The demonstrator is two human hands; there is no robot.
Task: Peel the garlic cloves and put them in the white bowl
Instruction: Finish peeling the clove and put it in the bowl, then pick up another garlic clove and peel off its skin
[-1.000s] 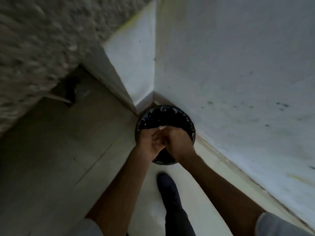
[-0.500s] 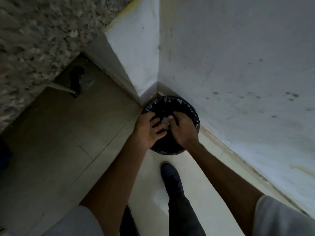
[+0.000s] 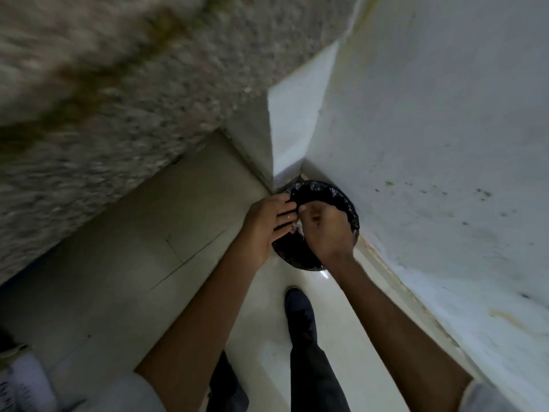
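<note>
So the person is standing right over a bin lined with a black bag, tucked into the corner where the white wall meets a short white partition. Both arms reach down and the hands meet just above the bin's near edge.

The left hand has its fingers stretched out fairly straight and a bit spread, not clenched around anything, with the tips up against the right hand. The right hand is hunched over with its fingers curled inward, back of the hand facing up. Between the two hands there's a small pale scrap, right over the bag's opening. It's tiny and smeared, so honestly I can't tell what it is, or whether the right fingers are actually pinching it or it's just lying against the left fingertips.

Below the hands, a dark shoe and a dark trouser leg are planted on the pale tiled floor, toe just short of the bin. The speckled granite worktop fills the upper left, all motion blur. Light sleeves show at both elbows.
</note>
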